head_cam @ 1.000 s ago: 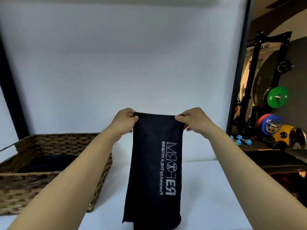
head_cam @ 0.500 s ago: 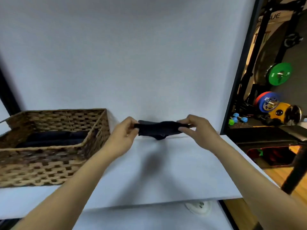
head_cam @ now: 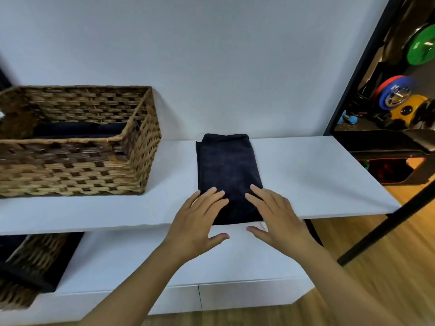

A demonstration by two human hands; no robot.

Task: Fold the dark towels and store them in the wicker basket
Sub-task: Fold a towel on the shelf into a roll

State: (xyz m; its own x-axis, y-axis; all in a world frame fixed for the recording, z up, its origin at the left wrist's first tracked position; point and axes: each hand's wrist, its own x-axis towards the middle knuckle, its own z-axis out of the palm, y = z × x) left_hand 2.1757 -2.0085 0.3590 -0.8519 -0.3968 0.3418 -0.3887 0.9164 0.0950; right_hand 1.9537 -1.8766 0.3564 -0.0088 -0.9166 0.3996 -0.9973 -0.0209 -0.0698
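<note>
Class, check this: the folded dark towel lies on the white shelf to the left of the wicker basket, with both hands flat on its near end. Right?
Not quite. In the head view the dark towel lies right of the wicker basket, not left. The rest stands: left hand, right hand.

Head view, downward over shelf (head_cam: 306,175)

Two bare forearms reach in from the lower edge; no sleeve shows on either, right down to where the frame cuts them off; no watch, band or bracelet sits at the wrists. The left hand (head_cam: 196,223) wears no glove and no ring; the right hand (head_cam: 279,220) is likewise ungloved and ringless. The fingers (head_cam: 213,196) are slender, with short, plain nails; no marks or writing show on hands or arms; motion blur softens the forearms near the bottom edge.
</note>
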